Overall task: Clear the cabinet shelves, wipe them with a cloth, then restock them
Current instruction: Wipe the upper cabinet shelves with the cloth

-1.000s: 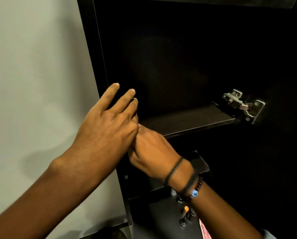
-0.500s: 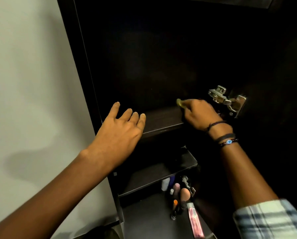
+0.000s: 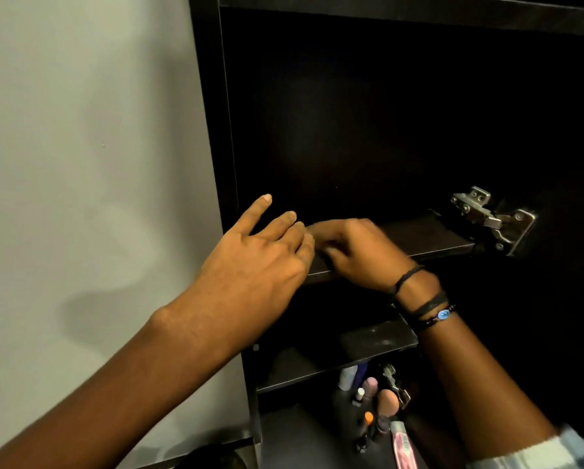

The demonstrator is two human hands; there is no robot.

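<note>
Grey wall (image 3: 80, 130) fills the view at 9 o'clock, and a dark cabinet (image 3: 209, 130) stands open beside it. We record 2 shelves: the upper shelf (image 3: 429, 236) crosses the centre, and the lower shelf (image 3: 368, 346) lies at 6 o'clock of it.

The left hand (image 3: 260, 262) hovers over the upper shelf's front edge at its 9 o'clock end, fingers straight and spread, holding nothing. The right hand (image 3: 361, 255) lies on the same shelf just beside it, fingers curled under. Blur prevents us telling whether they grip anything, and we see no cloth.

We judge the shelf a stiff, smooth, fixed board that needs no hold, only flat pressure along its length. A cloth would be soft and light, best bunched under the palm.

Obstructions:
- A metal hinge (image 3: 490, 218) sits at the shelf's 3 o'clock end, its edges likely to snag fabric.
- Below the lower shelf, cosmetics bottles (image 3: 372, 401) and a pink tube (image 3: 402, 445) stand crowded. We judge them light and easily toppled, best taken by the body 1 at a time.
</note>
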